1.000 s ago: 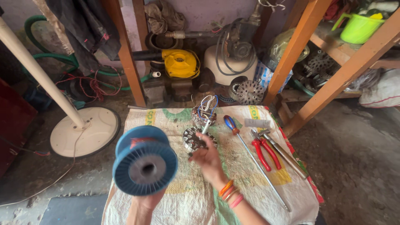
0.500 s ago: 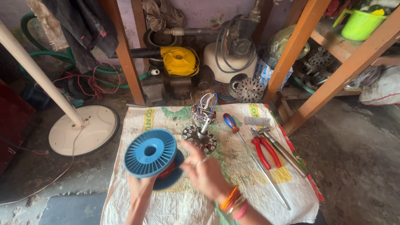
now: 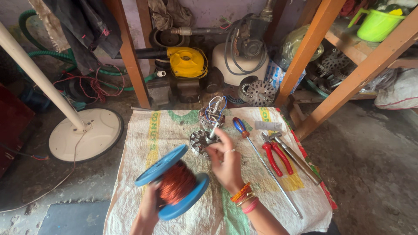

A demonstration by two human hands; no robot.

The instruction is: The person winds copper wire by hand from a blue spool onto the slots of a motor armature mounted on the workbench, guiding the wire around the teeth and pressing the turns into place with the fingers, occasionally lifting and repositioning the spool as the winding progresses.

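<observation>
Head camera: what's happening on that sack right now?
A person sits over a woven sack on the floor. The left hand holds a blue spool of copper wire, tilted. The right hand pinches something thin near a round metal motor core. A screwdriver, red pliers and a hammer lie alongside.

Spool point(image 3: 174, 182) on sack point(image 3: 143, 139), left of pliers point(image 3: 275, 153).

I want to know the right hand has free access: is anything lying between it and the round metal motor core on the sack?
Nothing visible does. The right hand already has its fingertips at the motor core. The blue spool of copper wire, held by the left hand, sits below and to the side, not between them.
</observation>
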